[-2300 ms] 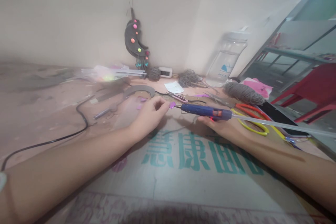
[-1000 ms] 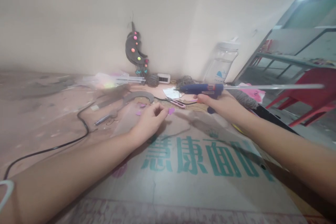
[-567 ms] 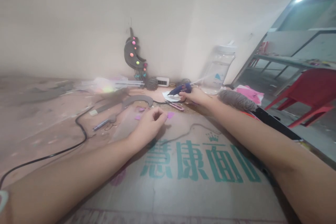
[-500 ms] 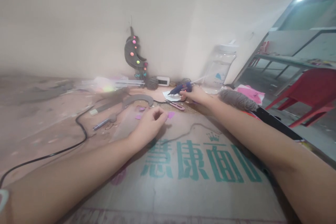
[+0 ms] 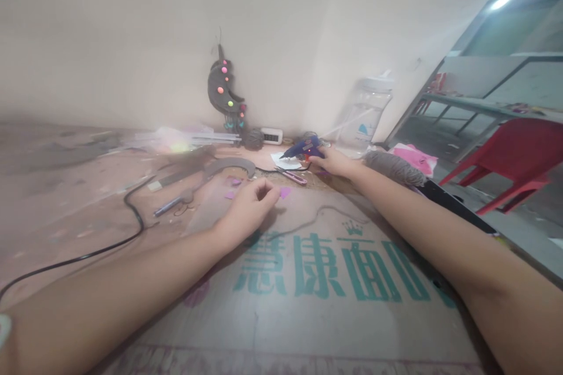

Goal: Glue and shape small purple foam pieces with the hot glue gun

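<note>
Between the thumb and fingertips of my left hand (image 5: 254,205), a small purple heart-shaped piece (image 5: 285,192) is pinched just above the clear sheet. At the back of the table, my right hand (image 5: 335,162) is at the rear of a blue glue gun (image 5: 303,146), its fingers apart and loosened from the handle. The gun's orange trigger shows, its nozzle points left over a white paper slip (image 5: 284,160), and a glue stick juts from its back. Partly behind my left hand lie more purple pieces (image 5: 235,182) and a grey crescent (image 5: 233,165).
A pink-handled cutter (image 5: 294,176) lies before the paper. Behind stand a water bottle (image 5: 363,117) and a white digital timer (image 5: 271,136). A decorated grey moon (image 5: 220,85) hangs on the wall. Grey yarn (image 5: 393,167) and a dark phone (image 5: 457,205) lie right. A black cable (image 5: 88,255) crosses left.
My right hand has carried the glue gun from beside the purple heart to the paper slip at the back, then loosened and drawn slightly right. My left hand keeps its pinch.
</note>
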`<state>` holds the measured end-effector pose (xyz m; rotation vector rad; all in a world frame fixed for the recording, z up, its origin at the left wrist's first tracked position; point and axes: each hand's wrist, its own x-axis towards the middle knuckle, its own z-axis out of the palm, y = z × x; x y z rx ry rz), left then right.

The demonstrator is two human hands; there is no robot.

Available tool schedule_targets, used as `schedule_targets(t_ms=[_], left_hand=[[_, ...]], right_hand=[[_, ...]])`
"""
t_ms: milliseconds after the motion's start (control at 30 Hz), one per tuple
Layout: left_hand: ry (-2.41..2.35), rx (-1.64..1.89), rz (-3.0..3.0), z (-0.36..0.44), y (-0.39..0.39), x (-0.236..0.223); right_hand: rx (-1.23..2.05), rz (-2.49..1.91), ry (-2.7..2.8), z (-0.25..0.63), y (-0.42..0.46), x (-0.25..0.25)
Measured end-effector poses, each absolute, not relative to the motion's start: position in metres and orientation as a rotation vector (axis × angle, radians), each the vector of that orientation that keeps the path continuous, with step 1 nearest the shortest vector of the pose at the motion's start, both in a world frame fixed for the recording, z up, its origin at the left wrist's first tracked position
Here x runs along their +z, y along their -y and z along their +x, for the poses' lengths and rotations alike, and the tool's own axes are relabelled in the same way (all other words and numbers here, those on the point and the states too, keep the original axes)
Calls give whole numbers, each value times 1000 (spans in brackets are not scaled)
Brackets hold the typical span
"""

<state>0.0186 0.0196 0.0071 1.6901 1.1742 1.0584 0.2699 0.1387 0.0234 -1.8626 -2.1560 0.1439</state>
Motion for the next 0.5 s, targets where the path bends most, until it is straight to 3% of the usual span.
schedule_targets(t_ms=[500], left_hand=[[-1185, 1051, 1673, 18, -17, 10]], right_hand=[[111, -1868, 2201, 278, -110, 57]])
